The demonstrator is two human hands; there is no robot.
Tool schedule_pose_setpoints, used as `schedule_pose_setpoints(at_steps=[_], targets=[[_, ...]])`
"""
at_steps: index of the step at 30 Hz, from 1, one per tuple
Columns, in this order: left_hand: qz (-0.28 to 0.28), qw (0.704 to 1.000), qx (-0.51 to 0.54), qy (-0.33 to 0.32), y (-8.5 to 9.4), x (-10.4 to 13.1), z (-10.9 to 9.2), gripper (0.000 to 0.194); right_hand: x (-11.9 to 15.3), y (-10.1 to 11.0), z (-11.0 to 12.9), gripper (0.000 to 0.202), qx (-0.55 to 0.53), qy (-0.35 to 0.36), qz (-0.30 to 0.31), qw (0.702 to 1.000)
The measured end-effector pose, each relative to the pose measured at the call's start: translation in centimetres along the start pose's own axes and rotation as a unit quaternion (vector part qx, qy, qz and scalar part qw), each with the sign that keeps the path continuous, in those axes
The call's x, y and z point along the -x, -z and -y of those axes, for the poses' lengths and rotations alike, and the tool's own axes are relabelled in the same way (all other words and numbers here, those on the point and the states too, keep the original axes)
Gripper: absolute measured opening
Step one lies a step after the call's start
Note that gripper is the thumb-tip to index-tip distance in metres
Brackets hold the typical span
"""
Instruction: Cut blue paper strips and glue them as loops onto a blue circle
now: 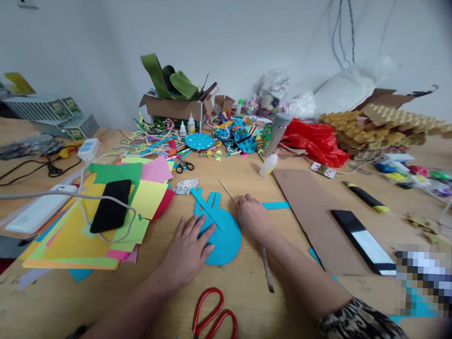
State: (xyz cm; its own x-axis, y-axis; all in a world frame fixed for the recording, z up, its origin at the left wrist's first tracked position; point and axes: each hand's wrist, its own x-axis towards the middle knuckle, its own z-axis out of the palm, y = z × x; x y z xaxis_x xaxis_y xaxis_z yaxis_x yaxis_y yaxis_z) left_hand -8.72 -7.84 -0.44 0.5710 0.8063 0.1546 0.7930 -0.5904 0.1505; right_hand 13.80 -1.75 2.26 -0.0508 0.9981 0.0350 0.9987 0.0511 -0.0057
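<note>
My left hand (188, 248) lies flat with fingers spread on the left part of a round piece of blue paper (226, 239). Blue paper strips (208, 206) lie across the circle and stick out past its top edge. My right hand (254, 215) is closed just right of the circle. A thin pale stick (227, 189) runs out of its fingers toward the upper left; the fingertips are partly hidden. Below the right wrist lies a narrow grey strip-like tool (268, 276), its upper end covered by the arm. Red-handled scissors (215, 316) rest near the front edge.
Coloured paper sheets (76, 238) with a black phone (112, 205) are at left. Brown cardboard (303, 198) lies at right, near a box cutter (367, 197). A glue bottle (268, 165), small black scissors (184, 165) and craft scraps (235, 132) stand or lie farther back.
</note>
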Motion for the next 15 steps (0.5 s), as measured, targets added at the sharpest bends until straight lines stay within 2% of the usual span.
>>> schedule_pose_setpoints(at_steps=[5,11,15], targets=[[-0.003,1.0,0.004,0.0,0.0,0.0,0.0,0.045,-0.7,0.0,0.5,0.03,0.024,-0.029,0.007,0.999],[-0.002,1.0,0.006,0.001,-0.2,0.0,0.0,0.046,-1.0,-0.2,1.5,0.027,0.027,-0.019,0.01,0.999],[-0.005,1.0,0.001,-0.008,-0.3,-0.1,0.0,0.047,-1.6,-0.5,2.1,0.032,0.025,-0.038,0.021,0.999]])
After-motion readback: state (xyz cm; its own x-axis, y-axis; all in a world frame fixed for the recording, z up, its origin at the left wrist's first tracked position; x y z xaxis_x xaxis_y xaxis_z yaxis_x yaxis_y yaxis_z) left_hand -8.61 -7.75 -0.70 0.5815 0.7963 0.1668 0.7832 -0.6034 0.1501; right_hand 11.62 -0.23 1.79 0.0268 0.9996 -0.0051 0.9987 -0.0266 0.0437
